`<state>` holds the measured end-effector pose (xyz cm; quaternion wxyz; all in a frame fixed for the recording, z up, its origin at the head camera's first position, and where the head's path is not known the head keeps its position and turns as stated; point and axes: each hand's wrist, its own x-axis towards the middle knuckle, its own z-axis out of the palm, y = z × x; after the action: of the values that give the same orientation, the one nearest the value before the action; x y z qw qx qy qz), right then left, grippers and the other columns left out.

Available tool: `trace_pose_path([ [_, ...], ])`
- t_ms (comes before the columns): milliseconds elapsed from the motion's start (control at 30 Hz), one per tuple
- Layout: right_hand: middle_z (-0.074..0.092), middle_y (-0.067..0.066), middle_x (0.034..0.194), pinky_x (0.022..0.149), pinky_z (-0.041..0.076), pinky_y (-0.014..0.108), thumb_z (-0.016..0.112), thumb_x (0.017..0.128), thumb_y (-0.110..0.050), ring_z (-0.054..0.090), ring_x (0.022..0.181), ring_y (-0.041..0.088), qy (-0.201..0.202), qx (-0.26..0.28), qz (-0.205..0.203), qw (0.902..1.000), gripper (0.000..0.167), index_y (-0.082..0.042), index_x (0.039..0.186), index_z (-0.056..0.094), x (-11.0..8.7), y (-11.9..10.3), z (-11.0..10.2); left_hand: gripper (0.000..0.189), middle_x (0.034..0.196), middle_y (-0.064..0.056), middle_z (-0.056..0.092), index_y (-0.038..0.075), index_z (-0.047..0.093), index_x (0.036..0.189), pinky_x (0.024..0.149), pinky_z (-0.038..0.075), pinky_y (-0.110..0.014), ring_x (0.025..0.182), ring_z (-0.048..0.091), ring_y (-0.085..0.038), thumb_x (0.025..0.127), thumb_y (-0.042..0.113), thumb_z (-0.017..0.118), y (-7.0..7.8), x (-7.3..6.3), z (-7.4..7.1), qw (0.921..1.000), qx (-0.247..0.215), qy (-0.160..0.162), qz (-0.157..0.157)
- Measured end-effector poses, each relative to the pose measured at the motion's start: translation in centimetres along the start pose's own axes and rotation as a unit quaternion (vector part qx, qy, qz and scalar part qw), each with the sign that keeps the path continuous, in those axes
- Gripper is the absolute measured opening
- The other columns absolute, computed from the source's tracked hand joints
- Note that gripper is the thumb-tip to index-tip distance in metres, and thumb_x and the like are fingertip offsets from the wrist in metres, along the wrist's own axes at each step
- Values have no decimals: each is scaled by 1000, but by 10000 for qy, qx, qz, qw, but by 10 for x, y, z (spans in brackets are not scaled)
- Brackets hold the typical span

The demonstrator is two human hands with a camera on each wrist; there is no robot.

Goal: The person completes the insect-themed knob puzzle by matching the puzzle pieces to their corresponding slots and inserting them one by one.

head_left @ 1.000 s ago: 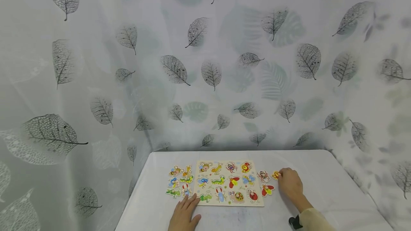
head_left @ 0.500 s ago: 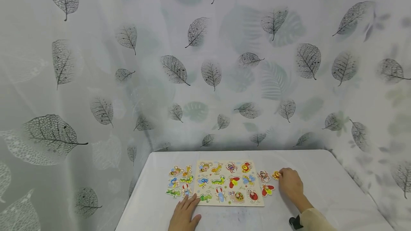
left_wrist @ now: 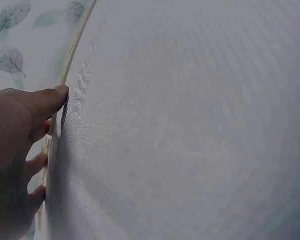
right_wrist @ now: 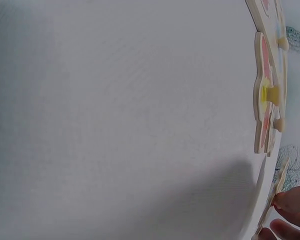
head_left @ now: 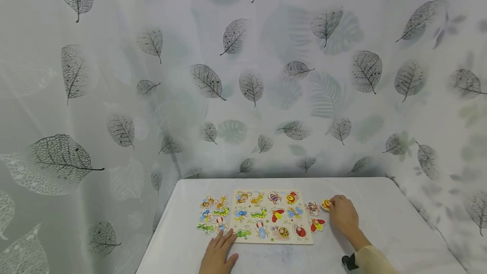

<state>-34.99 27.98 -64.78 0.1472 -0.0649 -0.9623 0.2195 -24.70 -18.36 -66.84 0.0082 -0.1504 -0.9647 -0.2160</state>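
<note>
My right hand point(head_left: 343, 215) pinches a yellow-and-red wooden puzzle piece point(head_left: 325, 205) to the right of the puzzle board point(head_left: 272, 240). The right wrist view shows thumb and fingers on the edge of this piece point(right_wrist: 274, 192), tilted against the table. A spider piece point(head_left: 312, 209) and a red-winged bug piece point(head_left: 317, 225) with a yellow knob point(right_wrist: 273, 95) lie between board and hand. My left hand point(head_left: 217, 253) rests with fingers extended at the board's lower left corner; the left wrist view shows its thumb touching the board's edge point(left_wrist: 72, 55).
Several insect pieces, among them a bee point(head_left: 208, 202), a caterpillar point(head_left: 221, 212) and a grasshopper point(head_left: 205, 228), lie left of the board. A black object point(head_left: 349, 262) is by the right sleeve point(head_left: 374, 261). A leaf-patterned curtain point(head_left: 243, 96) stands behind the white table point(head_left: 403, 223).
My right hand has shifted slightly away from me and left, and the yellow-and-red piece has moved with it. The left hand stays in place.
</note>
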Motion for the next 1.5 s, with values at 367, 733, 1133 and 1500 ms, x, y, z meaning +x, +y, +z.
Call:
trace_pose_path([
  [367, 67, 22, 109, 84, 57, 55, 67, 99, -9, 66, 95, 37, -45, 447, -108, 9989, 15, 5, 103, 70, 8, -29, 3, 61, 162, 2, 46, 24, 54, 151, 123, 26, -66, 152, 34, -39, 96, 44, 69, 1, -1, -1, 9999, 61, -36, -98],
  [733, 68, 23, 115, 83, 59, 53, 69, 97, -9, 67, 98, 35, -271, 414, -241, 9985, 15, 4, 104, 71, 14, -57, 5, 61, 163, 1, 45, 23, 54, 151, 123, 25, -66, 152, 34, -39, 96, 44, 70, 4, -1, -2, 9998, -43, -88, -156],
  [1133, 69, 16, 111, 90, 59, 52, 72, 97, -12, 67, 101, 34, -428, 524, -430, 9968, 15, 0, 105, 73, 20, -77, 18, 61, 163, 3, 44, 25, 53, 151, 123, 24, -67, 153, 33, -38, 96, 44, 70, 3, 0, 0, 9998, -131, -64, -131],
  [1500, 70, 13, 112, 92, 60, 52, 73, 97, -11, 69, 105, 33, -465, 409, -1100, 9920, 13, -2, 106, 73, 26, -88, 29, 60, 163, 1, 44, 24, 53, 152, 122, 24, -69, 153, 33, -40, 97, 45, 68, 3, 0, -3, 9997, -194, -67, -89],
])
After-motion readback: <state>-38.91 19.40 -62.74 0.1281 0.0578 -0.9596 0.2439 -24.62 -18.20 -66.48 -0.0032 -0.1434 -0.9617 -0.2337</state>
